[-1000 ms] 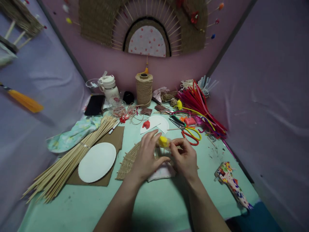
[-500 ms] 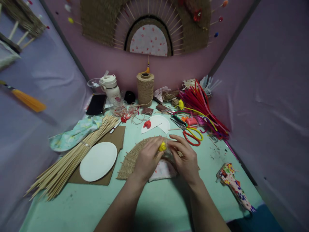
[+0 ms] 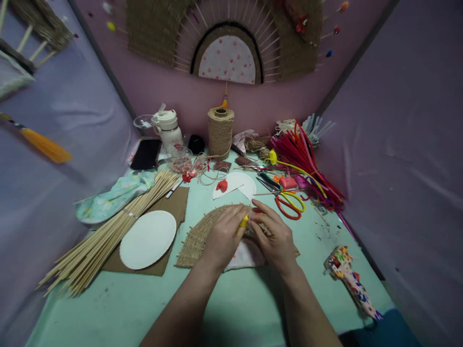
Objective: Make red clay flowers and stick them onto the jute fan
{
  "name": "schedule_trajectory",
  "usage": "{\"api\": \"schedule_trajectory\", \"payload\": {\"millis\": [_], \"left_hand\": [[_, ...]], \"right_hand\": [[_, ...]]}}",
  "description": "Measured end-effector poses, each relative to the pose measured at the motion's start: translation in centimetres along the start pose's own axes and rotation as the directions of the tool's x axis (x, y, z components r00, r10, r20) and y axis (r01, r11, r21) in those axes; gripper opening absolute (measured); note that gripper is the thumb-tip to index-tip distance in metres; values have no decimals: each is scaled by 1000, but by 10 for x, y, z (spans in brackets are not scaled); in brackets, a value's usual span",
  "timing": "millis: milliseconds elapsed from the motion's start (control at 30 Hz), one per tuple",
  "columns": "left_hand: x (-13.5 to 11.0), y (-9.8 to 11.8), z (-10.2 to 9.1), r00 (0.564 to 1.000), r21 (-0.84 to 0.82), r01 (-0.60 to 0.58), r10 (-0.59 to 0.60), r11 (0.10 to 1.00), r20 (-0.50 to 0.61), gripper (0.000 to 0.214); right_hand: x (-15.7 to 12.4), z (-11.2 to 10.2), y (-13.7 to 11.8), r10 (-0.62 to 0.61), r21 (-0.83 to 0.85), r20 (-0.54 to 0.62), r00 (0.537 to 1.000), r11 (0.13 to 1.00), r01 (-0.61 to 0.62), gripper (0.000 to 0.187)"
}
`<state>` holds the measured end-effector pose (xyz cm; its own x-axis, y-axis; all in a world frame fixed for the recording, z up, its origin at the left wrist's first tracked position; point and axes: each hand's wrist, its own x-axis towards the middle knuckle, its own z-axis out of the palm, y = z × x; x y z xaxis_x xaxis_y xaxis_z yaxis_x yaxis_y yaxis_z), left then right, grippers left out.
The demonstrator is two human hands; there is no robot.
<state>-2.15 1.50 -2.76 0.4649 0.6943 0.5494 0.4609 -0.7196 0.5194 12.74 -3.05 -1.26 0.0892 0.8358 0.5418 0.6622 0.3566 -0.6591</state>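
Observation:
My left hand (image 3: 224, 234) is closed, its fingertips gripping a small yellow lump that looks like soft clay (image 3: 244, 221). Facing it, my right hand (image 3: 273, 238) has its thumb and fingers drawn together close to the lump; something thin and clear may be between them, but I cannot make it out. Both hands are over a half-round woven fan (image 3: 197, 241) of brown twine on sticks, with a dotted white centre piece. The hands hide much of the fan's middle. Beyond it, a red lump (image 3: 222, 185) rests on cut white card (image 3: 233, 182).
Scissors (image 3: 289, 205) lie right of the fan. A bundle of bamboo sticks (image 3: 104, 236) and a white oval card (image 3: 148, 241) are on the left. A twine spool (image 3: 220, 135) and a bottle (image 3: 167, 130) stand behind. A flower-patterned glue gun (image 3: 350, 279) lies at right.
My fingers have closed in slightly around the yellow lump, so less of it shows. The whole view has shifted a little; the things on the table stay where they were.

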Motion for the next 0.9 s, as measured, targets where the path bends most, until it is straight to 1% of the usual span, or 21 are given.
{"api": "schedule_trajectory", "payload": {"millis": [133,233,333,433,533,667,767,900], "left_hand": [[2,2,-1,1000,6,5,-5,1000,0,33],[2,4,-2,1000,-7,15,-15,1000,4,30],[2,6,-2,1000,0,24,-24,1000,12,28],[2,8,-2,1000,15,27,-27,1000,16,29],[1,7,-2,999,27,31,-31,999,-11,31],[-1,5,0,997,66,55,-52,996,-50,31],[-2,4,1,997,84,60,-56,995,-49,32],[-2,5,2,998,74,54,-52,996,-29,31]], "right_hand": [[0,3,0,-49,-64,0,999,997,49,11],[0,6,1,-53,-102,-24,998,994,50,10],[-2,7,2,-16,-107,-44,999,994,11,8],[-3,8,2,37,-78,-46,998,996,-40,7],[-3,7,2,71,-44,-53,996,996,-74,8],[-3,6,1,83,-24,-18,996,996,-84,15],[-4,6,3,86,-32,9,996,996,-85,13],[-5,8,5,145,-8,25,989,989,-145,9]]}}
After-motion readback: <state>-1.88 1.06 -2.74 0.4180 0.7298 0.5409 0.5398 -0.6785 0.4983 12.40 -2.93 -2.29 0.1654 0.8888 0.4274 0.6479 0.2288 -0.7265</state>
